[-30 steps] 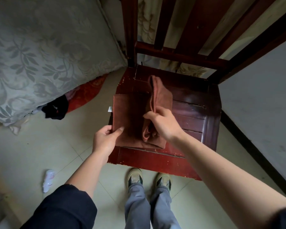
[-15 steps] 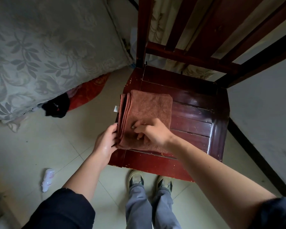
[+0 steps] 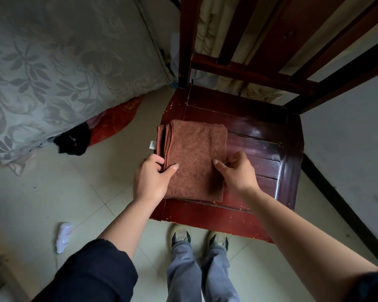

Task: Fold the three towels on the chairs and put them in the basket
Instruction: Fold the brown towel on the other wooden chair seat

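Observation:
A brown towel (image 3: 194, 153) lies folded into a rectangle on the seat of a dark red wooden chair (image 3: 262, 149), with a small white tag sticking out of its left edge. My left hand (image 3: 151, 179) pinches the towel's left edge, thumb on top and fingers under the layers. My right hand (image 3: 236, 171) grips the towel's right edge near the lower corner, thumb on top. No basket and no other towel is in view.
A grey floral bed cover (image 3: 59, 66) hangs at the left, with black and red cloth (image 3: 74, 140) under it. A small white packet (image 3: 63, 236) lies on the tiled floor. A grey wall (image 3: 347, 138) runs along the right. My feet (image 3: 196, 236) stand before the chair.
The right half of the towel was folded over to the left, making a flat rectangle. My right hand then slid from the middle of the towel to its right edge.

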A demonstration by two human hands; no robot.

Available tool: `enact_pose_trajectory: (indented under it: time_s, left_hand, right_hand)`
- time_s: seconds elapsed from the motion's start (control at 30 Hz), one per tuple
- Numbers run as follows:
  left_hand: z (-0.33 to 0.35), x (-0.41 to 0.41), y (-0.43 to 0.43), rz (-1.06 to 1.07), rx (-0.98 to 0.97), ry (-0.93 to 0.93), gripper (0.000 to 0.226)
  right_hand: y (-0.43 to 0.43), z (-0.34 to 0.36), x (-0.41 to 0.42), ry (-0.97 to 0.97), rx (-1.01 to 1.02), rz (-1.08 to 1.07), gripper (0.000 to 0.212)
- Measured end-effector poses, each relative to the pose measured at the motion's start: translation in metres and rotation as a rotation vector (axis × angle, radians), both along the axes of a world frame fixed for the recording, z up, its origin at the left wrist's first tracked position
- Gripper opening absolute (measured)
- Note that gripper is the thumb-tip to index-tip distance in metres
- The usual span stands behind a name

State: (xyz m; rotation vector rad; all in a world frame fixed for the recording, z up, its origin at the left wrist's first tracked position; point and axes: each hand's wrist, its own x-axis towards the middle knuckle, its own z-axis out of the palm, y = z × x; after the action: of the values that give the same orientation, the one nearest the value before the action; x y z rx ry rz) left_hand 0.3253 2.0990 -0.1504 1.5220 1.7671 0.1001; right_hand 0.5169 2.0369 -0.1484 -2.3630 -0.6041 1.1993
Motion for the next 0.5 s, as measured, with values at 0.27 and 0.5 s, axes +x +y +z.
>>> enact_pose_trajectory:
  time_s: [0.27, 0.5]
  left_hand:
    - [0.020, -0.009, -0.010, 0.146, 0.013, -0.333, 0.016]
    - [0.000, -0.019, -0.007, 0.201, -0.066, -0.218, 0.025]
  right_hand:
    - [0.000, -0.004, 0.003, 0.001, 0.009, -0.010, 0.045]
    - [-0.004, -0.010, 0.004, 0.020, 0.059, -0.053, 0.041]
